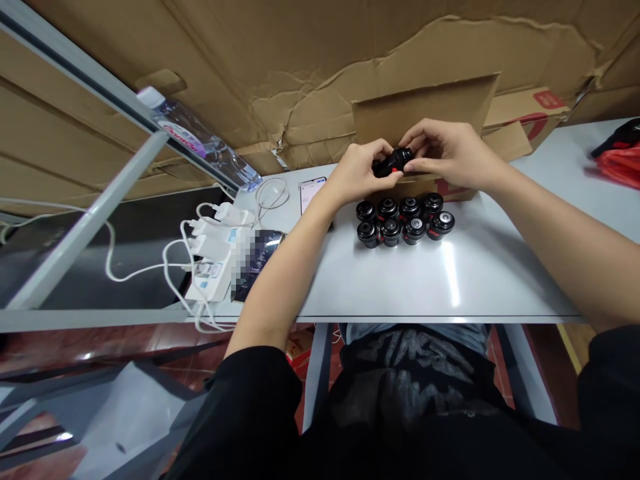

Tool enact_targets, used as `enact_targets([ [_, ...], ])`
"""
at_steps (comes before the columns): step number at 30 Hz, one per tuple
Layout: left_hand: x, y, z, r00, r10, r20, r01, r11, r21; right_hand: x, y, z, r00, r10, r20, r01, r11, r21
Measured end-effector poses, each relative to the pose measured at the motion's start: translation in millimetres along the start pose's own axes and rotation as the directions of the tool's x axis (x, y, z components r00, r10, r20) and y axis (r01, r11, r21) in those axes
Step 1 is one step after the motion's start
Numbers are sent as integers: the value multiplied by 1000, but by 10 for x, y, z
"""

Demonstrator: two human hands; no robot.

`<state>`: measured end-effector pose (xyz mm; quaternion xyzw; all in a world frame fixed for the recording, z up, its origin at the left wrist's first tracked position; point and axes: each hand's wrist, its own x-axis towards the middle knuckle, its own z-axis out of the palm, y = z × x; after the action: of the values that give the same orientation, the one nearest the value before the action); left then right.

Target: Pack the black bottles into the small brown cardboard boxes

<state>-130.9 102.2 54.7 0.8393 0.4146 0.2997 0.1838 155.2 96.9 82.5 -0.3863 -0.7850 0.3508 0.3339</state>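
Observation:
A small black cylindrical device (399, 159) with a red mark is held between both hands above the back of the white table. My left hand (357, 170) grips its left end, thumb along the near side. On its right end the fingers of my right hand (445, 150) are closed in a pinch. Below the hands stand several similar black cylinders (390, 230) upright in two rows, some showing red marks and round tops. Directly behind my hands is an open cardboard box (420, 110) with its flap raised; its inside is hidden.
A phone (311, 193) lies partly behind my left forearm. Further left are a dark phone (260, 257), a white power strip (215, 273) with tangled cables and a tilted water bottle (200, 137). Another carton (543, 113) and a red plastic bag (623, 167) sit at the right.

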Motion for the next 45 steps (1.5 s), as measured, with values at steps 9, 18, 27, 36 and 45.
enact_targets([
  [9,-1,-24,-121,999,7,-35,-7,1000,0,-32,-112,31,999,-24,-48,23,999,-23],
  [18,23,-145,-193,996,-1,-84,-3,998,-57,-32,-149,45,999,-12,-34,9,996,-85],
  [27,49,-165,-119,992,-35,-122,28,998,-64,-17,-50,46,998,-59,-2,59,993,-100],
  [36,26,-160,-65,996,-32,-83,27,998,-56,14,81,69,991,-133,24,135,977,-168],
  [45,16,-99,-217,1000,19,-15,-20,997,-75,23,116,71,989,-143,30,146,973,-179],
])
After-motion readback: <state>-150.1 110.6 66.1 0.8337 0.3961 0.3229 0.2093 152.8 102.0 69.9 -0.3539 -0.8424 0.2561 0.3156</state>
